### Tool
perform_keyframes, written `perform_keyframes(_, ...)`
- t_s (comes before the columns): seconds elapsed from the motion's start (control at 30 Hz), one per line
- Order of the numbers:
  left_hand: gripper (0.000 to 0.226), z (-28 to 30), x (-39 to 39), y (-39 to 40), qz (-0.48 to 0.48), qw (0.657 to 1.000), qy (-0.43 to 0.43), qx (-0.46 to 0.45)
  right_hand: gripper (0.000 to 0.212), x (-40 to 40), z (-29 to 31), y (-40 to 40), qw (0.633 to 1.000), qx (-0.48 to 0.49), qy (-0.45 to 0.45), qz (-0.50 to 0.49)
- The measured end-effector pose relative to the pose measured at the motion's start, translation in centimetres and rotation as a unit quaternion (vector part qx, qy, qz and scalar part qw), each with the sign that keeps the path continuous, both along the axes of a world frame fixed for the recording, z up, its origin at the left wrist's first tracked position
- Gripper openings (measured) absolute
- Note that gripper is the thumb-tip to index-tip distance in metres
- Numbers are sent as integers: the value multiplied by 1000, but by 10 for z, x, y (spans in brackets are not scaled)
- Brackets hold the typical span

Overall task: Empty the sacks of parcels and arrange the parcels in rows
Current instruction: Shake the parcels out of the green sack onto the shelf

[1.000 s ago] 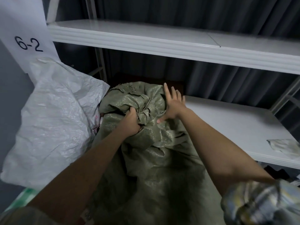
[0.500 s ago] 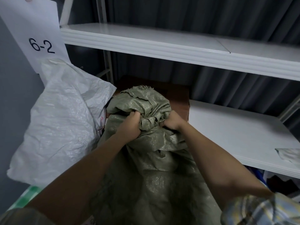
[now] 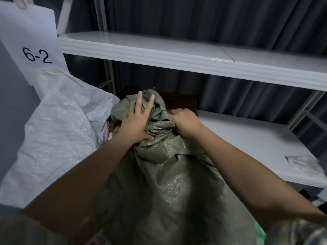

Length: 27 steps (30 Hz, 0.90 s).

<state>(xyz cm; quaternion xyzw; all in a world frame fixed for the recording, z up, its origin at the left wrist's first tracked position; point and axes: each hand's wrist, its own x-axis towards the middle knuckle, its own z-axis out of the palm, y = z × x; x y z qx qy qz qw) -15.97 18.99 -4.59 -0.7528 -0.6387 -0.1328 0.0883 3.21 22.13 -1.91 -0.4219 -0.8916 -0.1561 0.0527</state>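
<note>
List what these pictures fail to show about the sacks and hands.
- Head view: contents of the green sack, hidden by its woven cloth.
- Fingertips of the right hand, buried in the bunched neck.
- The white sack: its mouth is hidden; its base runs under the left arm.
- Left hand: fingers blurred.

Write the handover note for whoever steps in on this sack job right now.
Left hand: fingers spread straight over the bunched neck of the green woven sack, thumb tucked into the folds.
Right hand: grips the gathered neck from the other side.
The green sack stands in front of the lower shelf; the white woven sack leans to its left under the 6-2 sign.
Done: nothing emptied; no parcels in view.
Left: open the green sack's neck, tip out the parcels, likely the white sack too, and arrange rows.
</note>
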Motion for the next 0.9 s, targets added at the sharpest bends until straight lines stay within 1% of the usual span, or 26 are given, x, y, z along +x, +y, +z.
perform_keyframes(0.03,146,3,1,0,-29,999,-22,-37,34,0,3,-2,1000,14,8,13)
perform_keyframes(0.07,142,3,4,0,-50,997,-33,-55,33,0,5,-4,999,20,38,20)
perform_keyframes(0.1,135,2,9,0,-64,995,-50,-66,31,-1,7,-5,996,19,89,24)
perform_keyframes(0.2,97,-7,27,0,-57,978,-182,-88,28,-2,11,-15,968,15,250,15)
perform_keyframes(0.27,70,-8,39,1,-42,966,-241,-81,26,1,13,-24,948,0,318,20)
perform_keyframes(0.3,60,-8,42,1,-41,963,-256,-76,25,4,13,-27,940,-20,339,25)
perform_keyframes(0.37,48,-9,50,3,-55,956,-280,-64,27,15,15,-32,922,-83,378,26)
perform_keyframes(0.47,32,-12,54,5,-71,946,-315,-44,43,35,19,-33,873,-210,439,19)
perform_keyframes(0.53,26,-10,56,5,-86,930,-356,-27,57,49,18,-32,849,-289,442,4)
perform_keyframes(0.63,33,-4,59,8,-108,925,-365,-8,89,69,16,-24,831,-386,400,-18)
perform_keyframes(0.67,35,-2,60,9,-118,924,-364,-2,103,76,14,-19,838,-396,373,-35)
perform_keyframes(0.73,36,0,62,8,-144,918,-369,6,132,89,9,-11,882,-366,281,-100)
perform_keyframes(0.77,36,0,63,7,-160,914,-373,4,143,92,6,-10,894,-350,243,-136)
perform_keyframes(0.8,35,0,65,5,-179,908,-379,-1,151,94,0,-9,897,-346,230,-152)
perform_keyframes(0.83,35,-1,66,4,-200,902,-383,-10,155,92,-6,-11,891,-353,240,-152)
perform_keyframes(0.9,39,-2,67,1,-229,893,-386,-34,154,82,-24,-12,867,-380,294,-129)
